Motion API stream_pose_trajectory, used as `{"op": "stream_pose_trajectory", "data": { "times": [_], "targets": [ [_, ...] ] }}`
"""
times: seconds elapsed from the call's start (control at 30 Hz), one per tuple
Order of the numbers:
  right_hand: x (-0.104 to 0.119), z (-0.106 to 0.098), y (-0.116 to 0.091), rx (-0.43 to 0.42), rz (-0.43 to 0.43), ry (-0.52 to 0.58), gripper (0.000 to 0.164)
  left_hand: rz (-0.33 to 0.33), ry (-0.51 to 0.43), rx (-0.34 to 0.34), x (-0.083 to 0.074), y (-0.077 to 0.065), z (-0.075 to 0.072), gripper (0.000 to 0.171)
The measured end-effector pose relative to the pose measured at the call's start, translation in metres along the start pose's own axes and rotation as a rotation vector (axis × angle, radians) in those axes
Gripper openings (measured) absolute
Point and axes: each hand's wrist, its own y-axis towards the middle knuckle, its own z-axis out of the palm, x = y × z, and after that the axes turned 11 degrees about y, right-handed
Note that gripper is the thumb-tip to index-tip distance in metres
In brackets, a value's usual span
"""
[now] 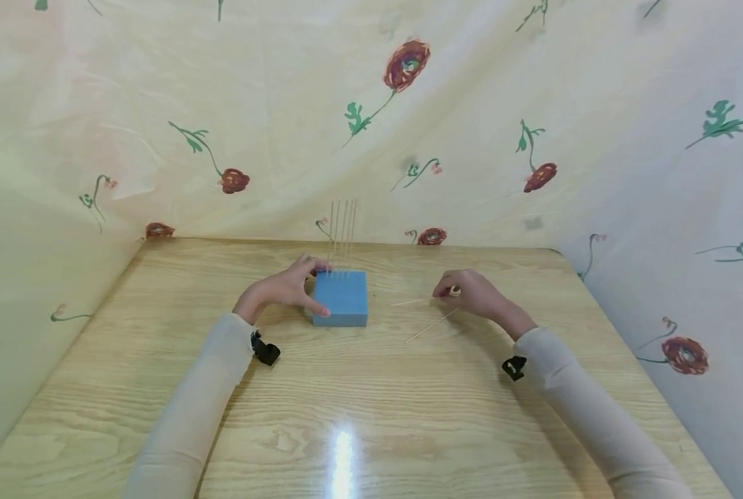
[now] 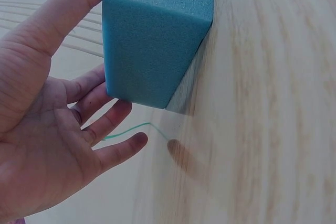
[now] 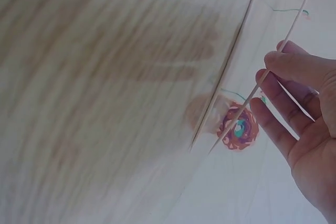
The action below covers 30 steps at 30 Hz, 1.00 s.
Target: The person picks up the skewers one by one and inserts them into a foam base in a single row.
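The left hand (image 1: 287,285) gripped a block (image 1: 342,298); at its three o'clock, the right hand (image 1: 471,292) pinched a stick (image 1: 412,301). That stick was partly hidden.

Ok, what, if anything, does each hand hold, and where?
Left hand: blue block, gripped at its left side. Right hand: thin stick, pinched partway along its length.
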Motion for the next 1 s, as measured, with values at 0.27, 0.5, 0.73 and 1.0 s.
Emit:
{"op": "stream_pose_trajectory", "data": {
  "times": [0.27, 0.5, 0.73, 1.0],
  "targets": [
    [0.001, -0.004, 0.007, -0.049, 0.026, 0.084, 0.013, -0.001, 0.002, -0.002, -0.002, -0.001, -0.001, 0.095],
    [0.007, -0.005, 0.018, -0.09, 0.045, 0.15, 0.01, -0.008, -0.006, 0.008, -0.001, 0.0, 0.0, 0.094],
    [0.017, -0.005, 0.03, -0.122, 0.062, 0.224, 0.01, 0.001, -0.017, 0.003, 0.002, 0.001, -0.001, 0.094],
    [0.031, -0.011, 0.038, -0.152, 0.07, 0.298, 0.011, 0.006, -0.015, -0.002, 0.004, 0.001, 0.001, 0.093]
  ]
}}
